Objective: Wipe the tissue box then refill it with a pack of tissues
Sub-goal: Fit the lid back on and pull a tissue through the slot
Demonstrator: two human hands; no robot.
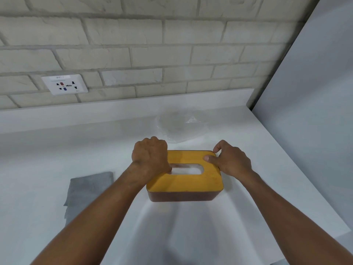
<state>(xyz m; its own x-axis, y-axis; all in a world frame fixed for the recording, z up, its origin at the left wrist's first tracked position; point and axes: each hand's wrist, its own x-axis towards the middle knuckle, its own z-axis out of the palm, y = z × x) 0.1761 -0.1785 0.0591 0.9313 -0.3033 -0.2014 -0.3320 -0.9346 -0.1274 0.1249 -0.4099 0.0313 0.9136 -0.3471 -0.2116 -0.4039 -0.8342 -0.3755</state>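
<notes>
1. Tissue box point(184, 185) sits at the centre of my frame on a white counter point(57, 150). It has a dark brown body under a yellow wooden lid point(191, 180) with an oval slot point(189, 169), and I see white inside the slot.
2. The left hand point(150, 155) lies over the lid's left end. Its fingers curl down over the far edge, out of my sight, and its thumb side is beside the slot. It grips the tissue box.
3. The right hand point(232, 160) holds the lid's far right corner, with the thumb point(208, 158) pressed flat on top and the fingers bent round the edge.
4. A grey cloth point(89, 192) lies flat on the counter at lower left, apart from the box.
5. A crumpled clear plastic wrapper point(181, 125) lies just behind the box, above centre.
6. A white wall socket point(64, 84) is set in the pale brick wall point(133, 44) at upper left.
</notes>
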